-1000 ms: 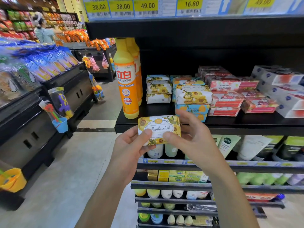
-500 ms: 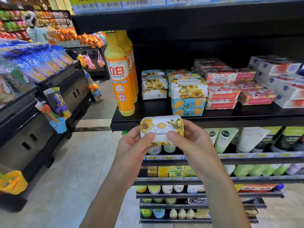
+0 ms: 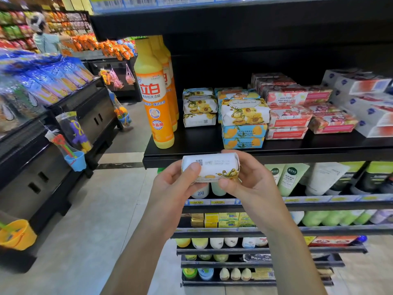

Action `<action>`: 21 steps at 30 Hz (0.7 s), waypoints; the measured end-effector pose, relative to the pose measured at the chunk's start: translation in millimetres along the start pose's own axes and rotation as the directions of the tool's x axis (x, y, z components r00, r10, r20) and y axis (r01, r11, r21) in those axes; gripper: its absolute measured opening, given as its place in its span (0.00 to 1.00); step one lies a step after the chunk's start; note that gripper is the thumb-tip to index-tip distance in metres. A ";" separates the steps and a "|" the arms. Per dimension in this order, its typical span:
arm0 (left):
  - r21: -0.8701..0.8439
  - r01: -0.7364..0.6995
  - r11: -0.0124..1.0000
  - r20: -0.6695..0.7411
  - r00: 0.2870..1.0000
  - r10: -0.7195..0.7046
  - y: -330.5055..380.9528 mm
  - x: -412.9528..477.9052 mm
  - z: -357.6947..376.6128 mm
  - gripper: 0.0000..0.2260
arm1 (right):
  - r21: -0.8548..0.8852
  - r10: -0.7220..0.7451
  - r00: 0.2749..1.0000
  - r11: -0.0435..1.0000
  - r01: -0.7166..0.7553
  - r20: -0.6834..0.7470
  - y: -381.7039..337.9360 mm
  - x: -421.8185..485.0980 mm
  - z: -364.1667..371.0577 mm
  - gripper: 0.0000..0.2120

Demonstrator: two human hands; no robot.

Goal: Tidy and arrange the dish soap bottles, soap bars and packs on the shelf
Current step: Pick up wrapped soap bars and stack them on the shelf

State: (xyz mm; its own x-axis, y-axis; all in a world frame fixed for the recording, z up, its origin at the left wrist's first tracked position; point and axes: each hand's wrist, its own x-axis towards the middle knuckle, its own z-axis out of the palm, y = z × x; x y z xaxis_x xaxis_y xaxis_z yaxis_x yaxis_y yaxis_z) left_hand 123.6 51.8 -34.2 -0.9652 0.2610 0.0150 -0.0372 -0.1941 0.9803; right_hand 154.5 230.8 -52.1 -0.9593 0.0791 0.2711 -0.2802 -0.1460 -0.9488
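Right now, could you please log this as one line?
left hand: grips soap bar | right hand: grips it | spot: front of shelf

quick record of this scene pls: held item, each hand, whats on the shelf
held item: soap bar, white side with printed code facing the camera
left hand: grips the bar's left end
right hand: grips the bar's right end
placement: before the shelf edge, not set down
on shelf: dish soap bottles, flower-print soap stack, pink packs
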 end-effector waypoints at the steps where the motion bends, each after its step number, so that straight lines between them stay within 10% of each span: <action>1: 0.008 -0.008 1.000 -0.003 1.000 0.008 -0.2 0.2 -0.7 0.27 | 0.009 0.012 1.000 1.000 -0.012 0.002 -0.3 -0.1 0.4 0.26; 21: 0.043 -0.036 0.998 -0.002 0.999 0.036 -2.8 -5.1 1.3 0.26 | 0.136 0.168 0.979 0.979 -0.152 -0.116 1.6 -5.8 6.6 0.26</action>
State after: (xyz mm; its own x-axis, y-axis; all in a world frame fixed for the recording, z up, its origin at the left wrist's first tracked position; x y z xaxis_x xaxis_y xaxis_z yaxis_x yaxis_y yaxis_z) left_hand 129.0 52.3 -36.8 -0.9664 0.2521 0.0502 0.0090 -0.1622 0.9867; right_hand 159.3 223.7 -54.2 -0.9821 0.1669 0.0869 -0.1330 -0.2887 -0.9481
